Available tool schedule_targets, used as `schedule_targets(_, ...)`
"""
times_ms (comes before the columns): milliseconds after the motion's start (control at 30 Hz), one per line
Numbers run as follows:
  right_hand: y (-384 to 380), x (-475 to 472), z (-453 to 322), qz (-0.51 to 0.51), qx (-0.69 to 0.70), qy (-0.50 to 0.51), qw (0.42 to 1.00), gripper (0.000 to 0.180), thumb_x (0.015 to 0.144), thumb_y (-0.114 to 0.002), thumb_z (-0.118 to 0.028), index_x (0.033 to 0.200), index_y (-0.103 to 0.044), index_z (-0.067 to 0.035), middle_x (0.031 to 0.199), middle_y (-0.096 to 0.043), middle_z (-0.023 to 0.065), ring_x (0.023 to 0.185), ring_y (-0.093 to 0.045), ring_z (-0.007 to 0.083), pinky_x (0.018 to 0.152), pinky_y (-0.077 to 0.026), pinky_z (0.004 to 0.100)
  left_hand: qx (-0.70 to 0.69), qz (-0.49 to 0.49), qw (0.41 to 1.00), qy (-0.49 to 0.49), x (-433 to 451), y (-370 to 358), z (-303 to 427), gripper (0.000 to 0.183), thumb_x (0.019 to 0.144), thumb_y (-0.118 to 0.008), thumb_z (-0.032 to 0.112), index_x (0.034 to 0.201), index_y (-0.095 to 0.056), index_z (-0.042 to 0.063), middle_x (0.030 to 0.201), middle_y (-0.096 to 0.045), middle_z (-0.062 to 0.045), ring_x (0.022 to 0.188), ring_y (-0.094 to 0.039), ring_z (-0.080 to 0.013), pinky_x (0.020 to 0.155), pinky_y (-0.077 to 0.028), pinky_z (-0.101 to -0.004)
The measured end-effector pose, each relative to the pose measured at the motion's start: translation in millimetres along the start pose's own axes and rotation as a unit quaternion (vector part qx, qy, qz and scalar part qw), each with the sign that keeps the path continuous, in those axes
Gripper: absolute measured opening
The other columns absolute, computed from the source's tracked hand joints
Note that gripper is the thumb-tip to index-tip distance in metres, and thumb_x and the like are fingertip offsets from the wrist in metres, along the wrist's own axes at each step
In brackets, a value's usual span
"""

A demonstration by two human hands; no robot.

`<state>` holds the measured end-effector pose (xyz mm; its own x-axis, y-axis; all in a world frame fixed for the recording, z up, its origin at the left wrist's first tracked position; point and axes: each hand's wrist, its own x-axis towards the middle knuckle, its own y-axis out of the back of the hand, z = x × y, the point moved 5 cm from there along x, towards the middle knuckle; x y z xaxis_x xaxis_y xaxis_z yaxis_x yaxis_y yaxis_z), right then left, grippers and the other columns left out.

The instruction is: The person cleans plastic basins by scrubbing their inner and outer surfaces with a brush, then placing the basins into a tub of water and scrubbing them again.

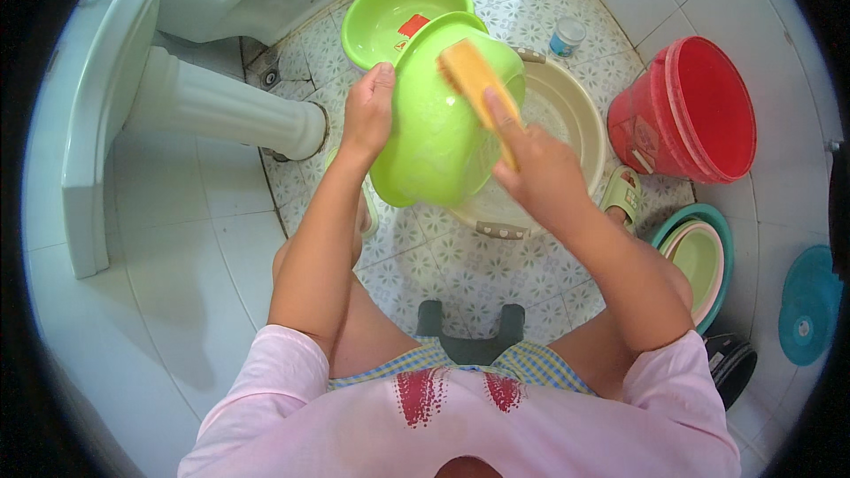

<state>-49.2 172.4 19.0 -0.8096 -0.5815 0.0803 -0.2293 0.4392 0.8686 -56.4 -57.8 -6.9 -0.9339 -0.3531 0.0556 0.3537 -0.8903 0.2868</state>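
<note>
My left hand (370,109) grips the rim of a green plastic basin (431,139), its thumb on the near side. The basin is tilted, its outer side turned towards me, and it looks wet. In my right hand (548,169) is a scrubbing brush with a yellow-orange back (479,83). Its bristles point at the basin's outer wall near the upper right, and the index finger lies along the handle. Below the tilted basin stands a large beige basin (593,126) with grey-brown handles, partly hidden. Another green basin (368,13) with a red label sits behind.
A red bucket (641,109) leans at the right wall beside a slippered foot (621,196). Stacked basins (724,259) and a teal lid-like disc (803,305) are further right. A small clear jar (568,36) stands behind. The sink pedestal (239,103) is on the left.
</note>
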Motion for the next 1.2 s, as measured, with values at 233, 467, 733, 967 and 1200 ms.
schedule_targets(233,-9.1,-14.1,-28.6,-0.105,0.004,0.055,0.993,0.078,0.078,-0.063,-0.020,0.147,-0.028,-0.029,0.084,-0.059,0.0204,0.067,-0.063,0.0368,0.059,-0.052,0.0479,0.015,0.005,1.000,-0.008,0.5,5.1,-2.2,0.041,0.100,-0.039,0.034,0.095,-0.059,-0.002,0.084,-0.063,-0.009,0.078,-0.055,-0.0148,0.075,-0.045,-0.0312)
schedule_targets(467,3.9,9.2,9.9,-0.030,0.024,-0.058,0.998,0.079,0.078,-0.063,-0.019,0.148,-0.027,-0.028,0.085,-0.059,0.0200,0.073,-0.063,0.0362,0.064,-0.052,0.0472,0.038,0.001,0.999,-0.015,3.2,2.0,-1.3,0.040,0.101,-0.038,0.032,0.093,-0.057,-0.002,0.080,-0.061,-0.011,0.075,-0.054,-0.0174,0.073,-0.045,-0.0337)
schedule_targets(733,-16.3,-7.5,-16.9,-0.086,0.026,0.058,0.994,0.080,0.078,-0.063,-0.020,0.148,-0.024,-0.027,0.083,-0.059,0.0192,0.066,-0.063,0.0384,0.061,-0.052,0.0489,0.066,0.000,0.998,-0.023,4.7,8.6,-8.3,0.039,0.101,-0.037,0.031,0.090,-0.056,-0.001,0.076,-0.059,-0.013,0.070,-0.052,-0.0179,0.070,-0.044,-0.0344)
schedule_targets(967,-3.6,3.6,9.3,0.001,0.018,-0.011,1.000,0.078,0.079,-0.061,-0.022,0.148,-0.025,-0.027,0.083,-0.059,0.0197,0.065,-0.062,0.0388,0.061,-0.052,0.0487,0.071,0.001,0.997,-0.012,4.2,3.8,-1.2,0.037,0.101,-0.038,0.029,0.088,-0.055,-0.002,0.074,-0.058,-0.012,0.070,-0.051,-0.0168,0.069,-0.044,-0.0340)
schedule_targets(1200,-17.8,-10.5,-25.6,-0.132,0.013,0.035,0.991,0.082,0.077,-0.061,-0.015,0.149,-0.025,-0.029,0.081,-0.057,0.0181,0.073,-0.060,0.0359,0.069,-0.049,0.0460,0.059,0.019,0.997,-0.044,5.5,9.8,-6.9,0.037,0.101,-0.039,0.029,0.091,-0.057,-0.002,0.077,-0.060,-0.011,0.073,-0.054,-0.0168,0.071,-0.045,-0.0321)
